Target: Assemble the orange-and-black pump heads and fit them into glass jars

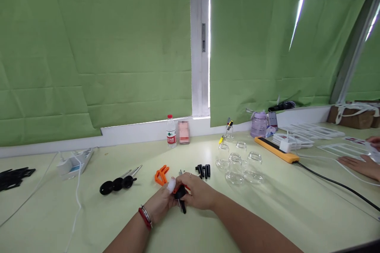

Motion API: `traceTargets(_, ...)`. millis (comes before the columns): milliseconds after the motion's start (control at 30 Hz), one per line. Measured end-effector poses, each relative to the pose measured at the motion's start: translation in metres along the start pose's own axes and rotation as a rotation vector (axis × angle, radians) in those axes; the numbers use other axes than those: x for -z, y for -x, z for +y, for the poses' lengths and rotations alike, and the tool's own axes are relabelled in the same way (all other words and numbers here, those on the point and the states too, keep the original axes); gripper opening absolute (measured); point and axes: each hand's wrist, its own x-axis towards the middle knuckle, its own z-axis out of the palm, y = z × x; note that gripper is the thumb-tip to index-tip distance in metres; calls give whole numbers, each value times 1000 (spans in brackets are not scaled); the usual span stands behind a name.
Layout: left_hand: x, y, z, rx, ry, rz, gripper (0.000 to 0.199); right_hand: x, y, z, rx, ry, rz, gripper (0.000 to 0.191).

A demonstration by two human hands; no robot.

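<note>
My left hand (162,201) and my right hand (197,190) meet near the front middle of the table. Both are closed around a black round-headed part (179,192) with a thin metal rod and a bit of orange showing; the fingers cover much of it. White wrapping covers a digit of the left hand. Just beyond the hands lie orange angular loop pieces (162,175) and several short black tubes (203,170). To the left rest black round caps with metal rods (118,184). Several clear glass jars (235,170) stand to the right.
A water bottle (171,132) and pink box (183,133) stand by the wall. At the right are an orange-black power strip (276,149), a purple jug (259,125) and another person's hand (360,167). A white power strip (74,164) and black pieces (14,178) lie left.
</note>
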Motion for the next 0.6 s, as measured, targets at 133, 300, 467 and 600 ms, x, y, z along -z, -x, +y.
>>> traceTargets(133,0,0,3,13,-151,10,23,6,-2,8,-61,-57,12,60)
traceTargets(300,6,-6,0,-1,-200,134,16,31,-1,37,-260,45,389,31)
traceTargets(467,9,-11,2,-121,-131,305,26,34,4,69,-675,429,327,23)
traceTargets(600,13,-13,5,-175,-32,450,36,16,1,73,-709,581,199,20)
